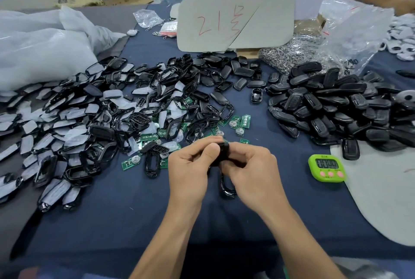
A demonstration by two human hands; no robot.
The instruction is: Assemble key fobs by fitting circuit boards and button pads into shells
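My left hand [190, 166] and my right hand [249, 168] meet over the blue table, and both pinch one small black key fob shell [223, 150] between fingers and thumbs. Most of that shell is hidden by my fingers. A glossy black frame [226, 185] lies on the cloth just under my right hand. Green circuit boards [240, 122] with round coin cells are scattered just beyond my hands. A big heap of black frames and grey wrapped pads [89, 110] spreads to the left. To the right lies a pile of closed black fobs [332, 103].
A green timer [326, 167] sits right of my hands beside a grey foam sheet [386, 189]. A grey board [235, 22] marked in red stands at the back. White plastic bags [45, 43] lie at the left, a clear bag and metal rings [292, 54] at the back right.
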